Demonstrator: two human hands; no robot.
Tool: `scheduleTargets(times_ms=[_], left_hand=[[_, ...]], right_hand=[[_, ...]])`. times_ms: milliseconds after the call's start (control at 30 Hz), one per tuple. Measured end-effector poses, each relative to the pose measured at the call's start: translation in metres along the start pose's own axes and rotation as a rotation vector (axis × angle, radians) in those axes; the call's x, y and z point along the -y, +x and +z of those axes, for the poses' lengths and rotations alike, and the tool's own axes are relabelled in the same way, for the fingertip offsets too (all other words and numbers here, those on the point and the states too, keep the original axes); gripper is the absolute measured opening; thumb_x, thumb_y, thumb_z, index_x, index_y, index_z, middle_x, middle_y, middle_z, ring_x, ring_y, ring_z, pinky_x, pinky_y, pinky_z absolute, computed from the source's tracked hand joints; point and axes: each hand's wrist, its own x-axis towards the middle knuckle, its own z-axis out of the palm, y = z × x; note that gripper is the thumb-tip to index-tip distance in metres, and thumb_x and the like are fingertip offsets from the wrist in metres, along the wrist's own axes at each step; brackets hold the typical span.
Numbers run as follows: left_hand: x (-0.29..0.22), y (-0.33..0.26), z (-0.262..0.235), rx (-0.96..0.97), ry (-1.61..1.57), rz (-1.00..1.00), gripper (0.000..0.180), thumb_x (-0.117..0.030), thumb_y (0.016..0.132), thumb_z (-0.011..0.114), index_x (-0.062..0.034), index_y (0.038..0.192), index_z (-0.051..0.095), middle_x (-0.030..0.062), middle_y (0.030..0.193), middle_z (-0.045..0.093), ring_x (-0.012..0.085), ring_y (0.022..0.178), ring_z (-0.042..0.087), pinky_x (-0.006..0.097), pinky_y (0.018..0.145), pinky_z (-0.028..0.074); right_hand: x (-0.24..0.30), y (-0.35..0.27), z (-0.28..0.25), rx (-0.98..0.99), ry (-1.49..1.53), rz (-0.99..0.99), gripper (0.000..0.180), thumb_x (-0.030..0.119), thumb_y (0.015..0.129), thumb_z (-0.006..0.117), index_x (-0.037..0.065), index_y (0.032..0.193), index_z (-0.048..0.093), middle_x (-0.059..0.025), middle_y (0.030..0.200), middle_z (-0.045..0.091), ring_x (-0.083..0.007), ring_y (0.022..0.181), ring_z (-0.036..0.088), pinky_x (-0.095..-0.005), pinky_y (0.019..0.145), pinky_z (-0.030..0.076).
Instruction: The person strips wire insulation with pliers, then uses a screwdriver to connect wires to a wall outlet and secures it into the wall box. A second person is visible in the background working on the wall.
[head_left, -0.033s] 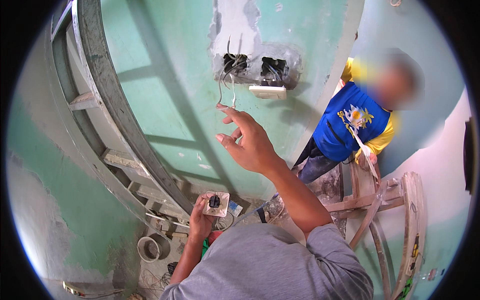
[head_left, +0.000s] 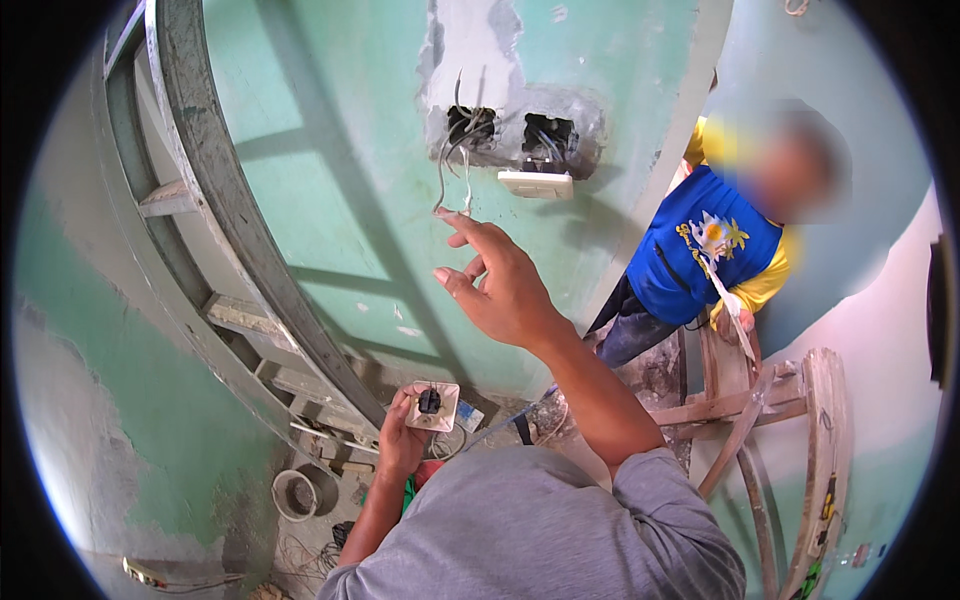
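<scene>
- Green paint is covering the wall (head_left: 400, 255), and rough grey plaster (head_left: 588, 105) is being shown around two square holes cut side by side.
- Shadows of a grey ladder (head_left: 188, 95) are being cast across the paint, while the left of the view is being filled by the ladder itself; a round bucket (head_left: 282, 510) is being seen on the floor near its foot.
- On the right, a wooden frame (head_left: 826, 430) is being shown in front of a person in a blue and yellow shirt (head_left: 690, 245).
- Grey wires (head_left: 442, 172) are being let out of the left hole, the longest being bent downward, its long axis running nearly upright with a slight curve.
- Below the right hole, a long white plate (head_left: 535, 185) is being hung close to dark wires, its long axis lying almost level.
- Low in the view, in front of the wall, a square white plate (head_left: 447, 411) is being turned with its hollow side upward, a black block (head_left: 429, 402) being seen in its middle; no longer side is being made out.
- By the left hand (head_left: 400, 437), the square white plate is being pinched at its left edge.
- By the right hand (head_left: 505, 295), nothing is being clasped visibly: thumb and index finger are being held well apart, the index fingertip being placed at the lower end of the longest wire; whether it is being touched cannot be told.
</scene>
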Motion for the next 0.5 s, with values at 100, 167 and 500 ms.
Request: scheduleTargets(times_ms=[100,167,500], left_hand=[[0.009,0.006,0.011,-0.021,0.008,0.006,0.039,-0.038,0.105,0.053,-0.0081,0.130,0.055,0.0094,0.127,0.065,0.0239,0.117,0.068,0.041,0.095,0.061],[0.013,0.008,0.015,-0.032,0.023,0.003,0.039,-0.038,0.105,0.054,-0.0083,0.130,0.055,0.0093,0.128,0.065,0.0237,0.118,0.068,0.041,0.095,0.061],[0.030,0.014,0.039,-0.122,0.006,0.037,0.041,-0.038,0.104,0.055,-0.0070,0.131,0.055,0.0089,0.126,0.066,0.0225,0.115,0.070,0.040,0.095,0.061]], right_hand=[[-0.008,-0.005,-0.011,0.003,0.017,-0.020,0.063,0.020,0.099,0.072,0.013,0.156,0.047,-0.0151,0.124,0.065,-0.0210,0.078,0.071,-0.0377,0.076,0.058],[-0.010,-0.009,-0.018,0.009,0.044,-0.016,0.062,0.019,0.098,0.072,0.011,0.155,0.048,-0.0153,0.124,0.065,-0.0203,0.078,0.071,-0.0367,0.074,0.058],[-0.044,-0.025,-0.042,0.095,0.076,0.018,0.039,0.018,0.097,0.073,0.004,0.133,0.066,-0.0116,0.109,0.071,-0.0212,0.077,0.071,-0.0351,0.070,0.057]])
